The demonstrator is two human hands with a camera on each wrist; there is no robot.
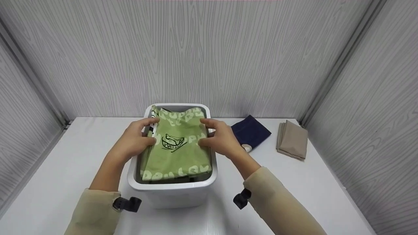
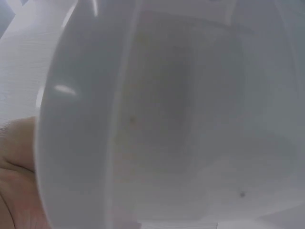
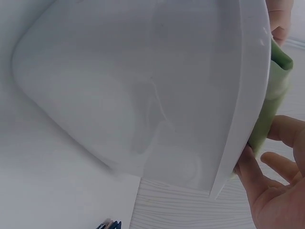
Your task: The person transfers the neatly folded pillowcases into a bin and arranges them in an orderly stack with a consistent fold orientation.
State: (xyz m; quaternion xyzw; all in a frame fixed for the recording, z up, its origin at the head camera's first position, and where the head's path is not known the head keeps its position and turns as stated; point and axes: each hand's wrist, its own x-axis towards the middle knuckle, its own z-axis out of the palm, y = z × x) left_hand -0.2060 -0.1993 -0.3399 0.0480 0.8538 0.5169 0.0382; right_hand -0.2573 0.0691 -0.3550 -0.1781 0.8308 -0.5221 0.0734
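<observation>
A folded green cloth (image 1: 178, 156) with pale lettering and a black drawing lies at the mouth of a white plastic bin (image 1: 173, 186). My left hand (image 1: 135, 138) holds its left edge, thumb and index finger on top. The right hand (image 1: 222, 137) grips the opposite edge. In the right wrist view, the green cloth (image 3: 267, 114) shows above the bin rim, between the right hand's (image 3: 279, 179) thumb and fingers. The bin wall (image 2: 190, 119) fills most of the left wrist view and hides the left fingers. Black-and-white patterned fabric (image 1: 151, 128) shows beside the cloth's left edge.
Right of the bin, a folded navy cloth (image 1: 253, 130) with a pale round patch lies on the white table (image 1: 261, 195). A folded beige cloth (image 1: 293, 140) is farther right. Grey wood-grain panels (image 1: 196, 55) enclose the back and both sides.
</observation>
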